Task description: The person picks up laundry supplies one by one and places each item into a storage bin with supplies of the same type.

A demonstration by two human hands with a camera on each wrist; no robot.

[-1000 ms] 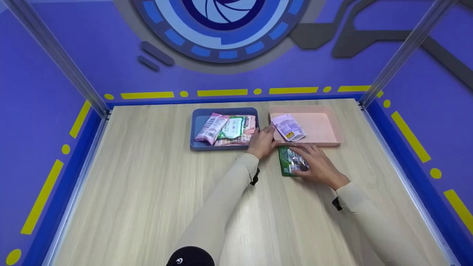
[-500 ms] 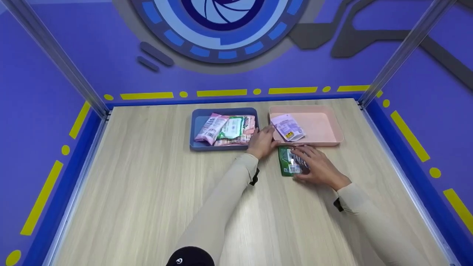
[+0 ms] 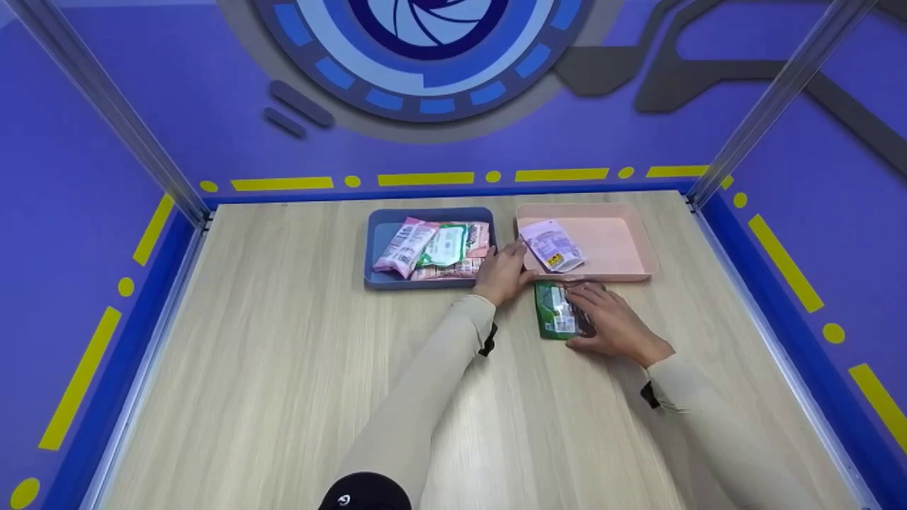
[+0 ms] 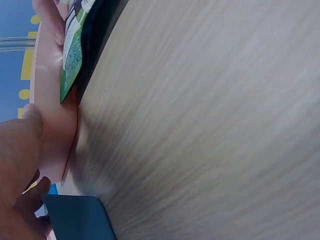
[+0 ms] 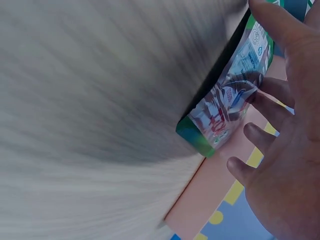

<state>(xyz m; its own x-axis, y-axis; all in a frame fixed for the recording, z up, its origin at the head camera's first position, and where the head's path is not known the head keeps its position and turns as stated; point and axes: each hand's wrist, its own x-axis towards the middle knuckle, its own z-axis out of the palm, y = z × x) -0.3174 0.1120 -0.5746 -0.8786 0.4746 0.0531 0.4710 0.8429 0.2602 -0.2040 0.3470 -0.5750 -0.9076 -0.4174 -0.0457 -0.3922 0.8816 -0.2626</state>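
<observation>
A green snack pouch [image 3: 556, 312] with a clear window lies in front of the pink tray [image 3: 616, 248]. My right hand [image 3: 613, 326] spans this pouch, thumb at its near edge and fingertips over its far side; in the right wrist view the last two fingers stand apart from the pouch [image 5: 225, 107]. At the pink tray's front left corner, my left hand [image 3: 502, 273] holds on, its thumb over the rim in the left wrist view and its other fingers bent along the tray's left side. A purple pouch [image 3: 553, 244] leans inside the pink tray, beside those fingers.
Left of the pink tray stands a blue tray [image 3: 375, 280], with a narrow gap between them. Inside it are a pink packet [image 3: 405, 244], a green and white packet [image 3: 445, 244] and other pink packets. Blue walls [image 3: 779, 177] enclose the wooden table [image 3: 283, 354].
My right hand has slid slightly right across the green pouch, uncovering more of its left part. The pouch and my left hand have stayed put.
</observation>
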